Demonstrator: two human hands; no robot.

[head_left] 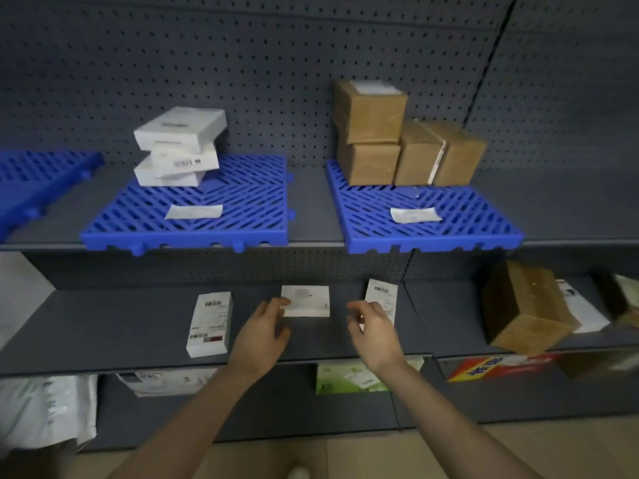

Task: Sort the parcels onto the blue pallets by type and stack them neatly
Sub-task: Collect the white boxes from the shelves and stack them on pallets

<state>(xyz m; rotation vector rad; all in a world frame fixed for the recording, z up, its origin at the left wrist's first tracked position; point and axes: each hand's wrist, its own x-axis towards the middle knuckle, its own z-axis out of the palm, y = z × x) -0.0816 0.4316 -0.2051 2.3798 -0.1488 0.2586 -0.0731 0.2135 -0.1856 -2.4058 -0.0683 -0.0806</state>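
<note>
**White parcel (306,300) nearly in hand, wonky stack up top**

It's lying on the middle shelf, between both hands. The left hand (264,323) has relaxed fingertips touching its left edge. The right hand (375,323) hovers just right of it, loosely curled, gripping nothing. My worry: the white stack (178,146) on the middle blue pallet (242,202) already sits twisted, so one more box landing off-centre could slide it.

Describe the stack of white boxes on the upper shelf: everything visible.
The stack of white boxes is three flat, closed boxes, seemingly cardboard, piled crookedly, each turned differently from the one below. The middle one shows a barcode label; the top one a faint one. It sits on the back left corner of the middle blue pallet.
</note>
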